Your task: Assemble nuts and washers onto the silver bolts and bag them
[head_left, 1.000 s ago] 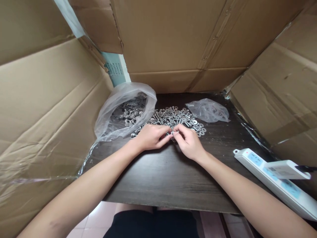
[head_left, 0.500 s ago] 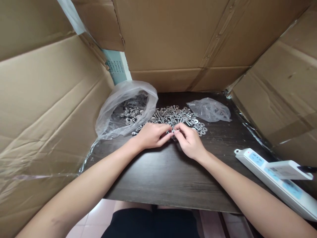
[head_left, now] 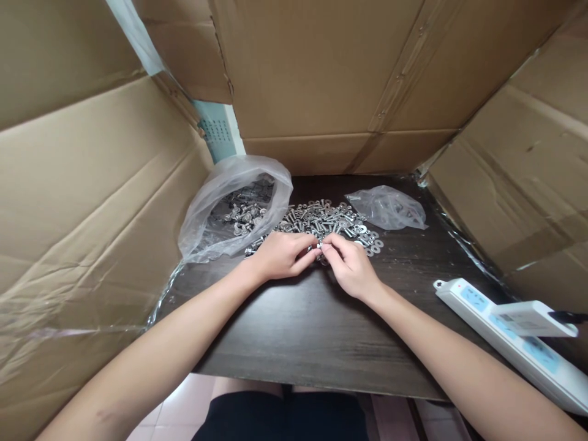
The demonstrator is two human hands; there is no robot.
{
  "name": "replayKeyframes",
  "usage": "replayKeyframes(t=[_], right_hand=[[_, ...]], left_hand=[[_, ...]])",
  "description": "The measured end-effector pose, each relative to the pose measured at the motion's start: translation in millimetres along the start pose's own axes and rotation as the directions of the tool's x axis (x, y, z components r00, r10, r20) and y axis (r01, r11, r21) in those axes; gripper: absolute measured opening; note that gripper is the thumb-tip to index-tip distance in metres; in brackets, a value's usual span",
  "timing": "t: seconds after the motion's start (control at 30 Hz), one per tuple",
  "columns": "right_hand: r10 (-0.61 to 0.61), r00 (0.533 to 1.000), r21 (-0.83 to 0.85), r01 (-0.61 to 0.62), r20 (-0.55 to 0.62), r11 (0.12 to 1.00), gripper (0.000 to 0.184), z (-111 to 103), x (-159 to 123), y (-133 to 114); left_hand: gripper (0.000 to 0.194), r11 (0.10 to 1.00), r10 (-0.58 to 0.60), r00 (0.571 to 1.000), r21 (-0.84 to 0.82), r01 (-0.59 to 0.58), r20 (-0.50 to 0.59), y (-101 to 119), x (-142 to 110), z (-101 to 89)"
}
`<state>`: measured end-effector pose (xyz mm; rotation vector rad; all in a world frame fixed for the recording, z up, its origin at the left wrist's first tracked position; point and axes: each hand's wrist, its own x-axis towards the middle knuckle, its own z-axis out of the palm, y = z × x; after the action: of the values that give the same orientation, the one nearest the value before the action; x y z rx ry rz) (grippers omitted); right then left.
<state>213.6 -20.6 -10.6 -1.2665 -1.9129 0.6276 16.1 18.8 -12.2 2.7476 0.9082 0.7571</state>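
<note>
My left hand (head_left: 285,254) and my right hand (head_left: 351,263) meet at the near edge of a pile of bolts and washers (head_left: 321,217). Thumb and fingers of each hand are pinched around a small shiny metal piece (head_left: 319,244) between them. It looks like a bolt, but the fingertips cover most of it. Left of the pile, an open clear plastic bag (head_left: 197,229) lies on its side, with bolts fitted with washers (head_left: 245,218) inside. Several loose flat washers (head_left: 375,246) lie just beyond my right hand.
A second clear plastic bag (head_left: 388,207) lies at the back right of the dark table (head_left: 294,331). On the right sits a white power strip (head_left: 505,331) with a plugged-in white adapter (head_left: 528,318). Cardboard walls (head_left: 340,73) enclose the back and both sides.
The hands stay together in nearly the same place, with slight movement of the fingertips around the metal piece. The whole view has shifted slightly downward in the frame.
</note>
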Motion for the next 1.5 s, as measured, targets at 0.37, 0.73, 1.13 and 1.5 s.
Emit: replayKeyframes(t=[0.37,0.73,1.13,1.5], right_hand=[[0.0,1.0,0.006,0.0,-0.007,1.0,0.015,-0.2,-0.2,0.7],[0.021,1.0,0.033,-0.021,0.0,0.999,0.016,0.0,-0.6,1.1],[0.004,1.0,0.019,-0.004,0.0,1.0,0.02,0.8,-0.3,1.5],[0.016,1.0,0.026,-0.016,0.0,1.0,0.01,0.4,-0.9,0.8]], left_hand=[[0.032,1.0,-0.002,1.0,0.004,0.002,0.003,1.4,0.6,-0.6],[0.032,1.0,0.018,1.0,0.016,-0.018,-0.013,1.0,0.9,-0.9],[0.031,1.0,0.014,1.0,0.027,-0.014,-0.002,1.1,0.3,0.4],[0.031,0.999,0.013,1.0,0.031,-0.012,-0.013,0.5,0.1,1.3]])
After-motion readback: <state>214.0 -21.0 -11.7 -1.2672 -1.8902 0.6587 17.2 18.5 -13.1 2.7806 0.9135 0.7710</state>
